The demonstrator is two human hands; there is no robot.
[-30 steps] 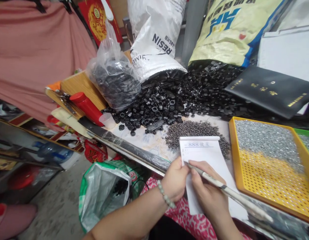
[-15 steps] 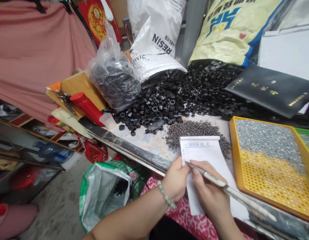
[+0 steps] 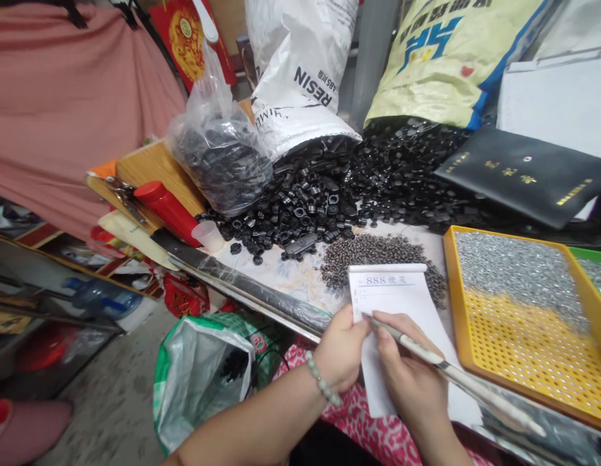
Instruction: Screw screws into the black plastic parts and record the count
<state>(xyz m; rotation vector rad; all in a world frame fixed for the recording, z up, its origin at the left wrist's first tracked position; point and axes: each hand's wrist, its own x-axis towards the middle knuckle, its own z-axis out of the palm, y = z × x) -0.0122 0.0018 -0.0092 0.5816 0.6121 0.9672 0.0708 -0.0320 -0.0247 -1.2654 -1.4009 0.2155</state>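
Observation:
A white notepad (image 3: 397, 304) with a blue printed "888" heading lies at the table's front edge, partly over a heap of small dark metal parts (image 3: 378, 251). My left hand (image 3: 340, 349), with a beaded bracelet at the wrist, is closed on the pad's left edge, thumb on top. Between the fingers of my right hand (image 3: 411, 369) is a white and grey pen (image 3: 470, 382). Its tip touches the page near the left margin, just right of my left thumb. Small handwritten marks show under the heading; I cannot read them.
To the right stands a yellow perforated tray (image 3: 456, 304) of small silver parts. Black plastic parts (image 3: 300, 207) spill from a white resin sack (image 3: 300, 77). A red bottle (image 3: 167, 212) and small clear cup (image 3: 208, 235) stand left. An open woven bag (image 3: 198, 375) sits below the table edge.
The pen tip has shifted very slightly to the right on the page, and a few more faint marks show there. My left hand keeps its hold on the notepad.

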